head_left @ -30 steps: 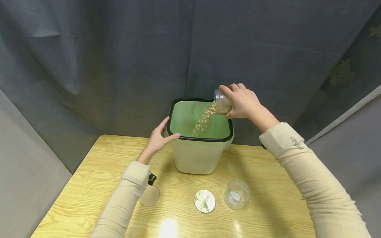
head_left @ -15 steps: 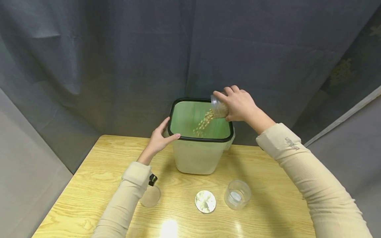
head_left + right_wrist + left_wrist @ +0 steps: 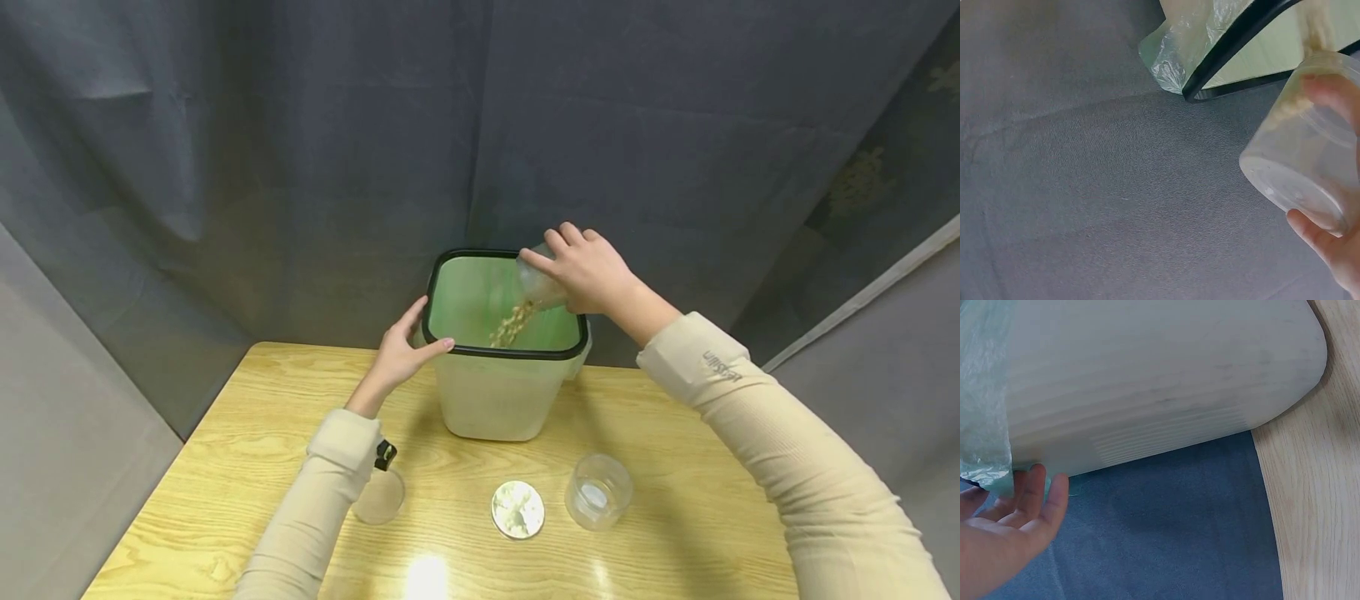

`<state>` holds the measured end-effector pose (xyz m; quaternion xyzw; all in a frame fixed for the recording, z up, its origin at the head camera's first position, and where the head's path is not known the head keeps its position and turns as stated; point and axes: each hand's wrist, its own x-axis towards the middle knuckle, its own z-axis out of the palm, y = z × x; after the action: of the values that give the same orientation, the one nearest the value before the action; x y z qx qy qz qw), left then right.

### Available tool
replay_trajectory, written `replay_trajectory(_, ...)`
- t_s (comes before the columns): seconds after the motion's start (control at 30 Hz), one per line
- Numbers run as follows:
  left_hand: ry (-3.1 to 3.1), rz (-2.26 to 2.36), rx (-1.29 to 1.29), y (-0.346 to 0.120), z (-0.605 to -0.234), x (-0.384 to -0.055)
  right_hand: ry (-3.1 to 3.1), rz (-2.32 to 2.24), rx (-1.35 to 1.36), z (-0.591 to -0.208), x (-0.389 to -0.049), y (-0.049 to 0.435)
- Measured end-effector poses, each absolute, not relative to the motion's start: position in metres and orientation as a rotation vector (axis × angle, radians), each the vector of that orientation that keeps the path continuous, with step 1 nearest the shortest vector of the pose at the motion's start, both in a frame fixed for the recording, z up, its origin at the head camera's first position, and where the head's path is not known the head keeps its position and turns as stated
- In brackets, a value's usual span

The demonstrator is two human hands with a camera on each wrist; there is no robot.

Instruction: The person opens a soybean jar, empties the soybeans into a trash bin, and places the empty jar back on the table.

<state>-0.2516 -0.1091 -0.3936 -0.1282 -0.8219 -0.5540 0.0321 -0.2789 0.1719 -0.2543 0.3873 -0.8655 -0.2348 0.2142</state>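
Note:
In the head view my right hand (image 3: 588,271) grips a clear plastic jar (image 3: 536,279), tilted mouth-down over the open trash bin (image 3: 491,396). A stream of pale beans (image 3: 513,323) falls from the jar's mouth into the bin. The right wrist view shows my fingers and thumb around the jar (image 3: 1297,156), its base turned up. My left hand (image 3: 397,354) holds the bin's near left corner, thumb by the black rim. In the left wrist view its fingers touch the green plastic liner (image 3: 988,425) and the bin wall. The bin's floor is hidden.
On the wooden table (image 3: 262,433) in front of the bin lie a round lid (image 3: 517,509) with a shiny face, an open clear container (image 3: 598,492) and a clear disc (image 3: 380,497) partly behind the left sleeve. A dark curtain (image 3: 360,167) hangs behind.
My right hand has moved left and slightly down with the jar, tipping it further. Beans pour throughout, and the left hand stays put on the bin.

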Motion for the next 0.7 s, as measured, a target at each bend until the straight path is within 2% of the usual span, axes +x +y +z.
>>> replay_trajectory(0.5,-2.514,-1.714,-0.403,-0.1090,-0.3945,-0.2532,-2.062,-0.916,1.194,-0.2557,-0.2769,0.1659)
replay_trajectory(0.7,-2.520,-1.715,-0.405,-0.1086,-0.3941,-0.2527,-2.044,-0.859,1.181,-0.2493,-0.2786,0.1690)
